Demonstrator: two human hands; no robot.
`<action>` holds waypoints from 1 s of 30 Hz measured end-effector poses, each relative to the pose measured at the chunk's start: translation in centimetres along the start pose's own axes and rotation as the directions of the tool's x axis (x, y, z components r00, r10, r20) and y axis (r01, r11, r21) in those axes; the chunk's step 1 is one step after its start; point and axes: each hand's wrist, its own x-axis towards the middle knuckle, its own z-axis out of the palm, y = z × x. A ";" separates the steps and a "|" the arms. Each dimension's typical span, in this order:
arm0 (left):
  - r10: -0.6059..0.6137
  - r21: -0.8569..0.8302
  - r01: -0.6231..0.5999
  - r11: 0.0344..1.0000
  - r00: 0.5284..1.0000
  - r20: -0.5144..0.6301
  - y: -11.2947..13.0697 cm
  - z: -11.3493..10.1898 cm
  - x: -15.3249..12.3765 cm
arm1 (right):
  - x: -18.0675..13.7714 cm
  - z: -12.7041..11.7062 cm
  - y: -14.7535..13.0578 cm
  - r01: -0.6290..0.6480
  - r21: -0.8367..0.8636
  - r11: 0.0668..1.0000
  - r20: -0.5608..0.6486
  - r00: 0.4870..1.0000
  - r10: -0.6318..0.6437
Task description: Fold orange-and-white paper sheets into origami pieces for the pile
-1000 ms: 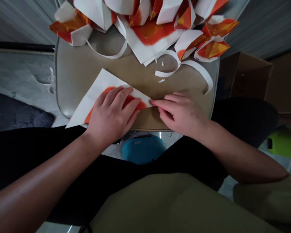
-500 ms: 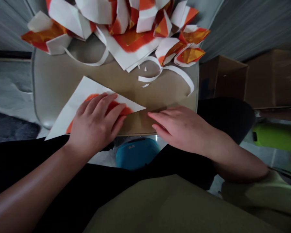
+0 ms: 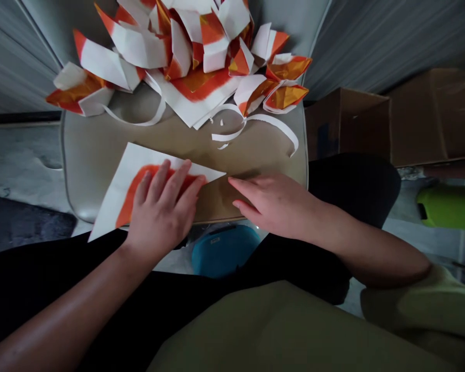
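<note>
Pressing lightly, fingers spread, the person's left hand (image 3: 158, 217) covers the middle of a white paper sheet with a red-orange patch (image 3: 126, 188), which lies at the front edge of a beige padded chair seat (image 3: 89, 165). Left grip: released, palm down, nothing pinched. Right hand (image 3: 279, 199): thumb and forefinger parted, grip released; forefinger tip just beside the sheet's right-hand point, seemingly apart from it.

Progress, as judged. Done: many white, orange and gold folded-paper pieces (image 3: 143, 49) crowd the back of the seat, standing open and shaped; count uncertain, since they overlap. Left: the sheet under the left hand lies flat with a pointed outline, so appears at an early stage beside those pieces. Any crease under the palm is hidden. Flat white sheets with an orange-gold centre (image 3: 194, 98) also remain unshaped, partly under the pieces. Curled white paper strips (image 3: 279, 124) and tiny white paper scraps (image 3: 222, 123) lie between; probably offcuts.

Change against the frame one second earlier: right fingertips then touched the sheet's point; contact now gone. Left hand remains on the sheet. View shifted, exposing more folded pieces; sheet's slight apparent turn may be camera motion.
</note>
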 end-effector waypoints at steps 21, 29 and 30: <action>0.164 -0.065 -0.164 0.984 0.986 -0.004 0.3 -0.5 0.4 | 0.3 0.8 0.4 0.120 0.111 0.987 -0.066 0.991 -0.113; 0.118 -0.069 -0.117 0.991 0.993 0.016 0.8 0.1 0.1 | 0.5 1.1 0.5 0.112 0.138 0.984 -0.093 0.991 -0.100; 0.114 -0.060 -0.113 0.992 0.993 0.024 0.9 0.2 0.0 | 0.5 1.2 0.6 0.112 0.139 0.984 -0.097 0.990 -0.099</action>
